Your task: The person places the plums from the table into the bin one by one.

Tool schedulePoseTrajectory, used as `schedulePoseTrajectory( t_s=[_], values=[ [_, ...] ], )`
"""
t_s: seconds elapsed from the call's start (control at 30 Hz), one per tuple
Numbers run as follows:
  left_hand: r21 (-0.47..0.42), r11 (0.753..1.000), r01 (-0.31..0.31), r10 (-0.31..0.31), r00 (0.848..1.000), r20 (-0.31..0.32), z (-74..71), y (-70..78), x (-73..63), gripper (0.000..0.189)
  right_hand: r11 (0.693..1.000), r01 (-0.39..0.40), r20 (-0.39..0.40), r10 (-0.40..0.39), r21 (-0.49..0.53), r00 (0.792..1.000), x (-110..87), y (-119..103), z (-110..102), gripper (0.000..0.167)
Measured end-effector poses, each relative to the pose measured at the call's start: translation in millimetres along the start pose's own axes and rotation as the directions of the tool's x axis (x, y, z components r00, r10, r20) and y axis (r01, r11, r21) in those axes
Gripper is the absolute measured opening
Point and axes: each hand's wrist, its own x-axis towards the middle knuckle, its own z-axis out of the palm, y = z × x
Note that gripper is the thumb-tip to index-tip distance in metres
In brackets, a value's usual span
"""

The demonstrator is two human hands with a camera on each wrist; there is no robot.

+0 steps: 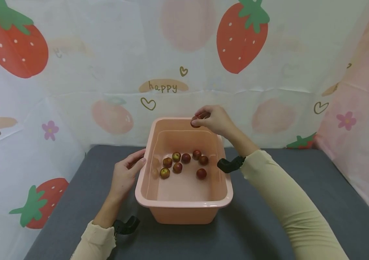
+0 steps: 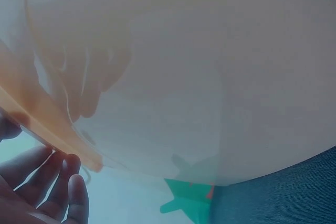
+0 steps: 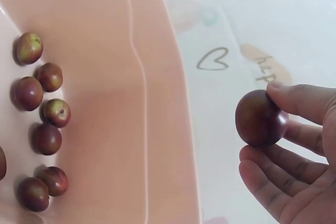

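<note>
A pink plastic basin (image 1: 184,204) stands on the dark table, and several reddish plums (image 1: 186,158) lie scattered over its floor. My right hand (image 1: 215,119) is raised above the basin's far rim. Between thumb and fingers it pinches one dark red plum (image 3: 261,118), seen whole in the right wrist view and partly covered in the head view. At the basin's left side my left hand (image 1: 126,173) holds the rim. The left wrist view shows its fingers (image 2: 77,198) below the rim (image 2: 52,124), with the thumb partly cut off by the frame.
A dark grey cloth (image 1: 269,202) covers the table around the basin. Close behind hangs a white curtain (image 1: 204,76) printed with strawberries and hearts; it also rises at both sides. Each wrist wears a black camera mount (image 1: 126,225).
</note>
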Motion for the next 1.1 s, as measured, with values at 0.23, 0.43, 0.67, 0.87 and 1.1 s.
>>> schedulePoseTrajectory(
  t_s=[0.23, 0.43, 0.67, 0.87, 1.1],
  values=[
    [0.004, 1.000, -0.002, 0.002, 1.000, -0.006, 0.7, 0.3, -0.5, 0.038, 0.999, 0.011, 0.023, -0.010, -0.045, 1.000, 3.9, -2.0, 11.0, 0.031],
    [0.006, 1.000, 0.004, -0.004, 1.000, -0.007, 1.3, 0.4, -0.7, 0.038, 0.999, -0.014, 0.073, 0.017, -0.028, 0.997, 6.6, -1.8, 22.0, 0.025],
    [0.010, 1.000, 0.011, -0.011, 1.000, -0.010, 2.0, -0.2, -0.5, 0.038, 0.996, -0.044, 0.102, 0.051, -0.072, 0.993, 12.1, 2.5, 32.4, 0.023],
    [0.009, 1.000, 0.017, -0.017, 1.000, -0.015, 2.5, 0.1, -0.6, 0.038, 0.987, -0.071, 0.121, 0.088, -0.144, 0.989, 13.9, 6.8, 39.9, 0.021],
    [0.009, 1.000, 0.001, -0.001, 1.000, -0.012, 1.8, 0.9, -0.6, 0.038, 0.960, -0.056, 0.129, 0.095, -0.273, 0.987, 13.0, 6.5, 46.8, 0.015]
  ],
)
